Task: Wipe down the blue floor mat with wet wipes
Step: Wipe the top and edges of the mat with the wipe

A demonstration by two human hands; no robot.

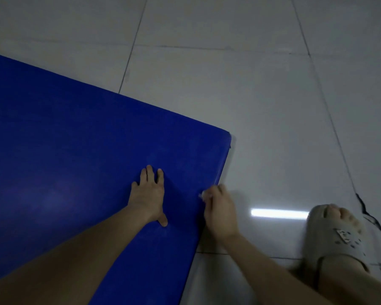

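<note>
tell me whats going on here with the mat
A person is working on a blue floor mat that lies on a tiled floor. The left hand presses flat on the mat near its right edge. The right hand, at that edge, grips what looks like a small white wipe. A slippered foot stands on the tiles.

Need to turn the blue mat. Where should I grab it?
Grip the blue mat at its right edge, below the rounded corner, coming from the tiled floor side: it lies flat, so only that edge gives thickness to pinch. The left hand presses flat on top; the right hand, holding a wet wipe, is there.
</note>
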